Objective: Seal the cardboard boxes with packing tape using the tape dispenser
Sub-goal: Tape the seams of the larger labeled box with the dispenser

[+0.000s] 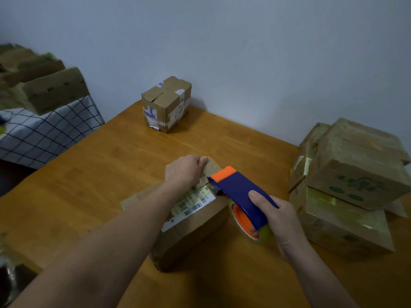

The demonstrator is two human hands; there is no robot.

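Gripping the tape dispenser, the right hand worked; the left hand clutched the box edge. One small box stood at twelve o'clock, bare counter at nine.

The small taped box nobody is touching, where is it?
The small taped box stands at the table's far edge by the wall, beyond both hands.

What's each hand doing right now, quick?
Left hand: closed, pressing on the box at its far end.
Right hand: closed, holding the tape dispenser.
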